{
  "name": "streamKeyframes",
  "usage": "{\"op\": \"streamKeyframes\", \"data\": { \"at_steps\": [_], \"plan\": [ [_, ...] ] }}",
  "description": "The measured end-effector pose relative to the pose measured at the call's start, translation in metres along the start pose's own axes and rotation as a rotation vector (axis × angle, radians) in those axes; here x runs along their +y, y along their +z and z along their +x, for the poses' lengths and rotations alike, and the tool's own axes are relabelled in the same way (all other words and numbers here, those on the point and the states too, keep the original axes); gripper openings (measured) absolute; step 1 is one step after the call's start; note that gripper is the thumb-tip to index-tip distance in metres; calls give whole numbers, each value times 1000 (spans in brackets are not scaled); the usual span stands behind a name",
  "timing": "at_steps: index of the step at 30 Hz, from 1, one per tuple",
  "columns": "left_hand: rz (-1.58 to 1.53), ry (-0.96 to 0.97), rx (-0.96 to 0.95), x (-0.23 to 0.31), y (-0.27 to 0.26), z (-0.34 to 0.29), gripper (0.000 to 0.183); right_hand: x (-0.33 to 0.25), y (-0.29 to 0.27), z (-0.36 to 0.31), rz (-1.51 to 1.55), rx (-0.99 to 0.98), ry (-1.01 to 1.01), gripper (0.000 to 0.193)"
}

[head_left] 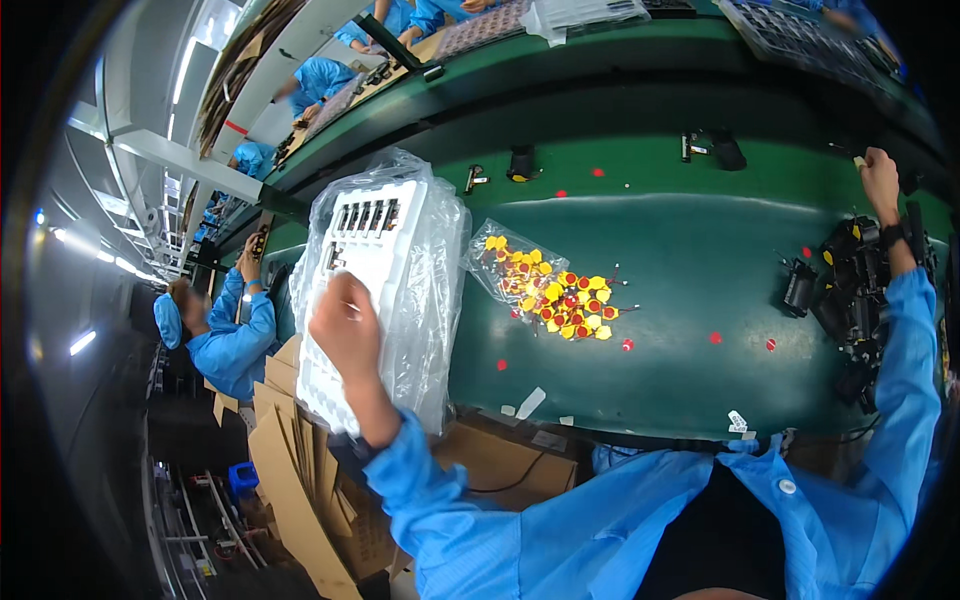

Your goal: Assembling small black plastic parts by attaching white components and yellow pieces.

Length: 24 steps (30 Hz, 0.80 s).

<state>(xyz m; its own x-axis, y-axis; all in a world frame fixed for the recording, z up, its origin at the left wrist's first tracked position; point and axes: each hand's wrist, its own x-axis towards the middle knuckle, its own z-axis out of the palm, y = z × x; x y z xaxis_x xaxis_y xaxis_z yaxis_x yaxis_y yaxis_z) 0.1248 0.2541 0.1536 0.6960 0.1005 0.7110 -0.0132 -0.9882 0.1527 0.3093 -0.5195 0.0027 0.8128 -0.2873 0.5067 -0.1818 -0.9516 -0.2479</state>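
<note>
At far left, a co-worker in blue [232, 345] raises a dark part [260, 242] in their hands beside the line. Upright flaps of brown cardboard [290, 480] stand below the near edge of the bench. A white tray [375, 262] lies in a clear plastic wrapper [440, 270], a row of dark slim parts [368, 217] in its far end. Over the tray, the person's left hand [345, 320] is blurred, its fingers curled well in toward the palm; whether they grip or touch anything cannot be told. At center, yellow and red pieces [568, 300] lie heaped on the green work surface [690, 270], some inside a small clear bag [485, 265]. Beyond them, small black parts [522, 163] sit along the far strip. At right, the right hand [880, 180] reaches over that strip, fingers bent and nearly together; a tiny pale piece [859, 162] shows at the fingertips, too small to tell if pinched. Black housings [862, 280] pile beside the right forearm.
</note>
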Motion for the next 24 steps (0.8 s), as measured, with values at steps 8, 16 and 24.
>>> {"op": "streamKeyframes", "data": {
  "at_steps": [8,16,24],
  "plan": [
    [329,-220,-544,-251,84,61,35,-42,-3,11,-89,-281,29,40],
    [742,-116,-488,-304,106,75,30,-126,-210,-73,489,55,-346,15],
    [1071,341,-606,-212,75,74,36,-133,-219,-190,848,15,-493,10]
  ]
}}
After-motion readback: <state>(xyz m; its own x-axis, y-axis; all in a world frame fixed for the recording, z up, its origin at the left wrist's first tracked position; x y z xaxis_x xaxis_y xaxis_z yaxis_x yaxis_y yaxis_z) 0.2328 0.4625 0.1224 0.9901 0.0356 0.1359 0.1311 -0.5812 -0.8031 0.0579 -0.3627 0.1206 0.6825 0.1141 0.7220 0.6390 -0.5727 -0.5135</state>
